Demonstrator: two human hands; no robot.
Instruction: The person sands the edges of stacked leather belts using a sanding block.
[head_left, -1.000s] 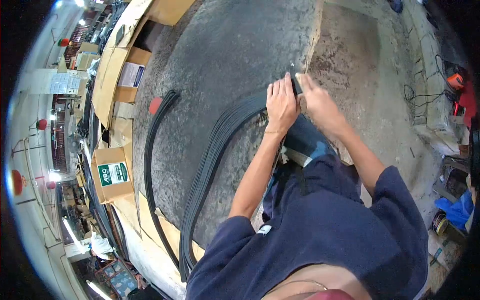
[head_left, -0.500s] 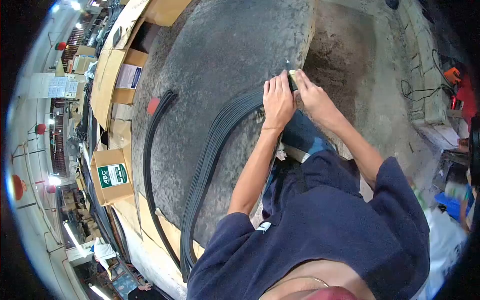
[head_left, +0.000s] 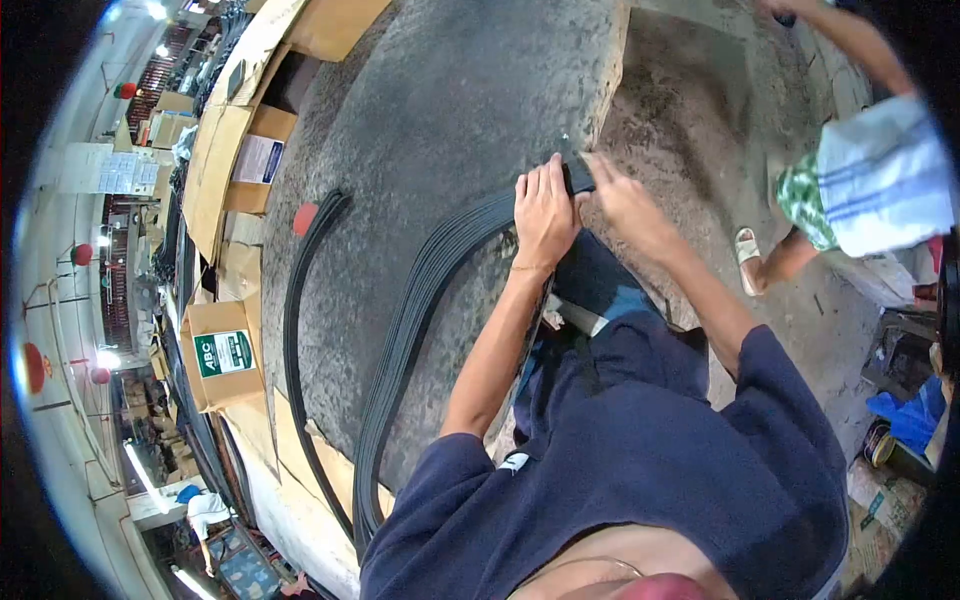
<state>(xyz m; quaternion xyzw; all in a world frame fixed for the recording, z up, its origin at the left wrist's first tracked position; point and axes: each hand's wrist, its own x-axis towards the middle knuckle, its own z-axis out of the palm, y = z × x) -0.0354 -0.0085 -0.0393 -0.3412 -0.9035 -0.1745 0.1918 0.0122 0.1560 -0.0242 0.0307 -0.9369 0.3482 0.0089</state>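
A bundle of long, thin black strips curves across the dark worktable. My left hand is closed over the bundle near its far end, fingers pressed together on top. Close beside it, my right hand is at the table edge by the strip ends, its fingers bent forward and slightly blurred. Whatever it pinches is too small to make out. A second, narrower bundle of black strips lies to the left, apart from both hands.
The dark worktable has cardboard along its left side. An open box with a green label stands there, near a red round spot. On the right, another person in a light top is on the concrete floor. A blue cloth lies lower right.
My right hand has shifted slightly downward, and the pale piece at its fingertips no longer shows clearly. My left hand moved slightly left. Another person has come into view at right.
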